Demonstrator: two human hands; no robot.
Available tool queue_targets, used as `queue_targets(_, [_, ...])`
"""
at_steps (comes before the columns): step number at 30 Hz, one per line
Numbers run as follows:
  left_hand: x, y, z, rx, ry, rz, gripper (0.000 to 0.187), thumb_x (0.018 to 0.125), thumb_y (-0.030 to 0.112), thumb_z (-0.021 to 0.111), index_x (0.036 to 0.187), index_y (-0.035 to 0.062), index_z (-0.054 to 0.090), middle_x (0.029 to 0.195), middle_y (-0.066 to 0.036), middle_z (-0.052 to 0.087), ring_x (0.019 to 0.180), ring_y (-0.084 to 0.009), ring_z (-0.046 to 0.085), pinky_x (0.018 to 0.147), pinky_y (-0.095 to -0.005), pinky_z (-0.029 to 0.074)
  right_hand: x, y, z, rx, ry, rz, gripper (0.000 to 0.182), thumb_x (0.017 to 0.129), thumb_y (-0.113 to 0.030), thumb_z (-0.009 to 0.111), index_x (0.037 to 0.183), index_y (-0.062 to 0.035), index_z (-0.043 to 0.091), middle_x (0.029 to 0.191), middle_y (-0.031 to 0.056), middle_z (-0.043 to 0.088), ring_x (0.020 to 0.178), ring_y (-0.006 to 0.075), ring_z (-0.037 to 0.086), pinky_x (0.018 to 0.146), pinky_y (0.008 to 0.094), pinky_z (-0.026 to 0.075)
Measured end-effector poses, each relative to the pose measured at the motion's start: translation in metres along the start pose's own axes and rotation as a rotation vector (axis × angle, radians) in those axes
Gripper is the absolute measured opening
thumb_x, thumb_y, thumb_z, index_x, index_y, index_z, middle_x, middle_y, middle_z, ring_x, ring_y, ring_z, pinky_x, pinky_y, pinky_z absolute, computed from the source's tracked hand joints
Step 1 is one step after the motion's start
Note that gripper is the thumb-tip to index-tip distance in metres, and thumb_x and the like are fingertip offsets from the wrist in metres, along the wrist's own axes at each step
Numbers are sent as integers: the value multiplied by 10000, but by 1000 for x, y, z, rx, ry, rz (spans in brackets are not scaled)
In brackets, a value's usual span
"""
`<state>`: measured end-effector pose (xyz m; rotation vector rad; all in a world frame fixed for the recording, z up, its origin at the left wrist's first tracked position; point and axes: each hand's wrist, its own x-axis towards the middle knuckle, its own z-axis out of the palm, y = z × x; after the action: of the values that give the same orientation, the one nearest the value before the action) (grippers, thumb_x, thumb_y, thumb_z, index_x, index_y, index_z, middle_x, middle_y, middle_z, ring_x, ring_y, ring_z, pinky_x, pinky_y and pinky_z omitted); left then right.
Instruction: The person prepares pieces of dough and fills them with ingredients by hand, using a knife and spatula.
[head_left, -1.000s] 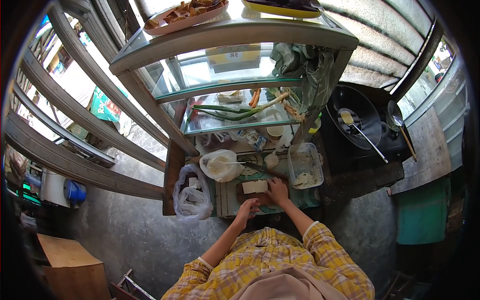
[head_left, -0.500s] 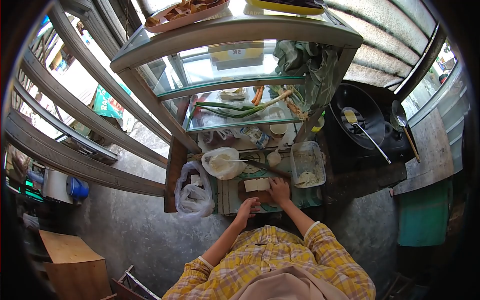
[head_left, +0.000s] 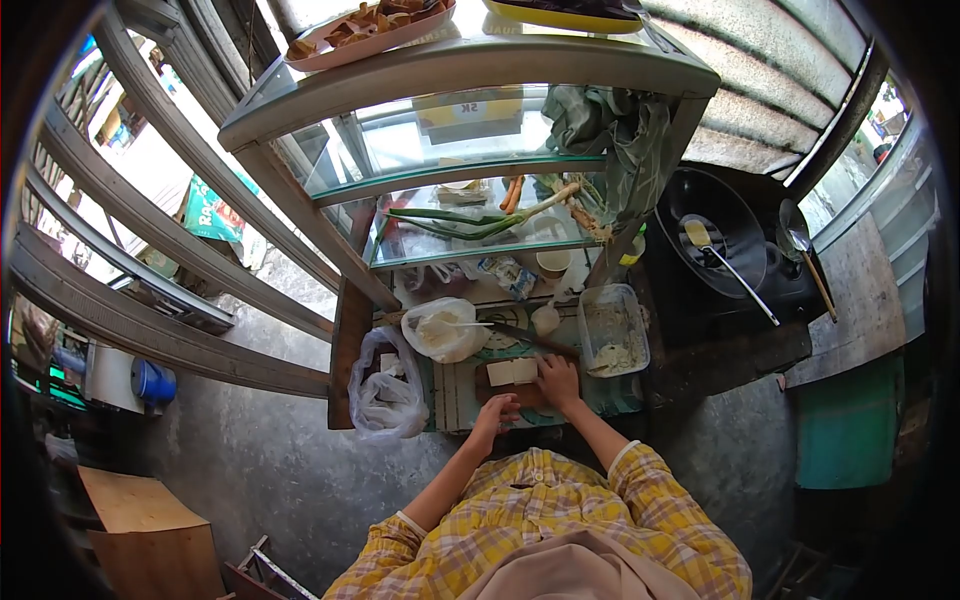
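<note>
White blocks of what looks like tofu lie side by side on a small brown wooden board. My right hand is at their right end, its fingers and thumb closed against the end block and hiding part of it. My left hand is just in front of the board, empty, with fingers loosely bent and apart. Behind the board lies a knife, touched by neither hand. A plastic bag of white powder with a light-coloured handle sticking out stands behind and to the left.
At left sits a clear plastic bag with white blocks inside. A clear plastic tub with pale residue stands at right, near a black wok and spatula. Glass shelves holding spring onions and carrots rise behind.
The view has shifted very slightly. Both hands and the white blocks have stayed almost where they were.
</note>
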<state>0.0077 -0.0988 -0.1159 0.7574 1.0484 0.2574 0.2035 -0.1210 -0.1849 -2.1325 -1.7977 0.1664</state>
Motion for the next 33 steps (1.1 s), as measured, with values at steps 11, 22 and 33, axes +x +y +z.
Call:
queue_targets(11, [2,0,0,7,1,-17,454,878,412,485,1231,125,488,1139,-44,570,976,-163,552,825,-344,377,3,2,1,-51,-68,-88,357,714,-274,688,1058,-189,639,1053,16,554,1008,221,502,799,440,402])
queue_targets(22, [2,-4,4,12,-23,-42,465,878,411,480,1245,125,481,1149,-49,562,999,-181,543,835,-350,379,3,1,-2,139,157,-44,168,782,-227,635,917,-140,686,914,30,605,894,216,557,787,415,389])
queue_targets(33, [15,4,25,27,53,-2,389,915,375,495,1197,108,508,1072,-35,569,890,-141,571,743,-314,410,-27,-17,-24,1425,32,754,196,853,-173,601,946,-12,662,795,25,652,703,100,612,646,240,468])
